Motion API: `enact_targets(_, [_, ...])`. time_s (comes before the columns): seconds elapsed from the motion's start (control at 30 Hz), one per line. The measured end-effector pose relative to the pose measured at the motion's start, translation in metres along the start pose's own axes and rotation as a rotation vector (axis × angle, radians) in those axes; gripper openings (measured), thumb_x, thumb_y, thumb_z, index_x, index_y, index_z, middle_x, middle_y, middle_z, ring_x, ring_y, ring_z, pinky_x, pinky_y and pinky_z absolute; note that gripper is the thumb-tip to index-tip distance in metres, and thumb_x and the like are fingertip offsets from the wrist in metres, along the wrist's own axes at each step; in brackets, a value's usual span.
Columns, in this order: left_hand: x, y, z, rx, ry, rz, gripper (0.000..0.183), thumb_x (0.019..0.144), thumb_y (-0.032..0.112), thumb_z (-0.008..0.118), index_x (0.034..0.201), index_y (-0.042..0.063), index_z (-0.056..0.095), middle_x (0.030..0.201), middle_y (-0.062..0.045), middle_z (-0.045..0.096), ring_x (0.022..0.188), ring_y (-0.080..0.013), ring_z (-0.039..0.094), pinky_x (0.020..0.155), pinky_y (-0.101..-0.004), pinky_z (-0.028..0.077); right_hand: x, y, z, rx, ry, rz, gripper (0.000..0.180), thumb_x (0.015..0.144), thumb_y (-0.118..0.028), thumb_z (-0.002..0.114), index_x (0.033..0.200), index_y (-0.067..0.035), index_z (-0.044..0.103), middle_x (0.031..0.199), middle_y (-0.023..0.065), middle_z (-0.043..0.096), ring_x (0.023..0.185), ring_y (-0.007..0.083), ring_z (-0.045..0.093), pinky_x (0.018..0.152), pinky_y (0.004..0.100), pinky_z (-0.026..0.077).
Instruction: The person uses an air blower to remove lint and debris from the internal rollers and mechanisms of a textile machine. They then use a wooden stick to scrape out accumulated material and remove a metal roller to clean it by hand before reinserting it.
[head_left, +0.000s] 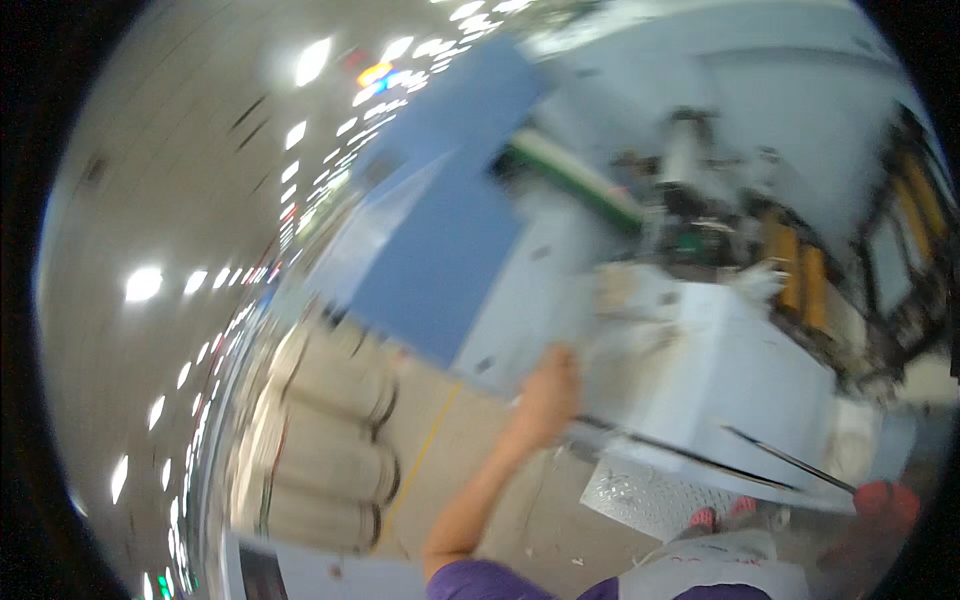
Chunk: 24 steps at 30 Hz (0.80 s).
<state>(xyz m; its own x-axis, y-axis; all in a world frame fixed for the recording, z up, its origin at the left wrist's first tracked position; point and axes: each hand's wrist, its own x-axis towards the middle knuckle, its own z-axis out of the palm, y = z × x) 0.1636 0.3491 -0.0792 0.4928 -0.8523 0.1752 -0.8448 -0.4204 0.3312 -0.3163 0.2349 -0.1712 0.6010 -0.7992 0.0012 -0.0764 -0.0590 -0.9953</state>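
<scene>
My left hand (551, 391) reaches out with its fingers curled, beside the light blue-grey machine housing (757, 382). A thin dark rod or edge (686, 448) runs from near this hand along the housing; blur hides whether the hand grips it. At the lower right, a slim metal rod (787, 457) ends in a rounded red part (885, 504), which could be a handle or a glove. My right hand cannot be made out clearly in the dim, blurred area there. Above the housing lies the machine's mechanism (697, 232), with dark metal parts and yellow-orange pieces (799, 270).
A blue panel (442, 270) stands beyond my left hand, near a green-and-white bar (574, 176). Several cream cylindrical cans (330, 465) stand at left behind a yellow floor line (420, 465). My feet (705, 517) are by a diamond-plate metal step (652, 495).
</scene>
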Motion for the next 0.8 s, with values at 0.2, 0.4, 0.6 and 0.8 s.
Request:
enact_targets(0.2, [-0.144,0.017,0.030,0.127,0.067,0.217,0.032,0.096,0.021,0.064,0.126,0.011,0.061,0.088,-0.012,0.069,0.068,-0.0321,0.066,0.060,-0.0402,0.053,0.007,-0.030,0.071,-0.546,-0.235,-0.173,0.061,0.079,-0.036,0.078,0.118,0.009,0.062,0.105,0.0221,0.067,0.087,0.0317,0.070,0.078,0.0421,0.056])
enact_targets(0.4, [-0.299,0.057,0.091,-1.116,0.084,-0.375,0.040,0.106,0.034,0.051,0.130,0.005,0.064,0.090,-0.002,0.069,0.075,-0.0157,0.065,0.064,-0.0357,0.052,-0.042,-0.012,0.096,-0.941,-0.353,-0.429,0.057,0.085,-0.037,0.072,0.118,0.009,0.060,0.106,0.0239,0.065,0.087,0.0310,0.069,0.078,0.0399,0.056])
enact_targets(0.6, [-0.389,0.182,0.256,-2.218,0.262,-0.415,0.046,0.109,0.044,0.039,0.124,0.004,0.054,0.097,-0.010,0.064,0.097,-0.0260,0.061,0.097,-0.0401,0.049,-0.114,0.068,0.072,-0.928,-0.611,-1.334,0.055,0.090,-0.036,0.067,0.121,0.008,0.058,0.114,0.0255,0.062,0.092,0.0289,0.068,0.081,0.0353,0.056])
enact_targets(0.8, [-0.455,0.178,0.269,-2.324,0.417,-0.552,0.033,0.107,0.039,0.046,0.095,0.009,0.053,0.089,-0.010,0.062,0.084,-0.0268,0.063,0.084,-0.0414,0.054,-0.125,0.034,0.052,-0.990,-0.972,-1.251,0.048,0.097,-0.036,0.060,0.118,0.007,0.057,0.122,0.0176,0.055,0.099,0.0214,0.063,0.084,0.0304,0.053])
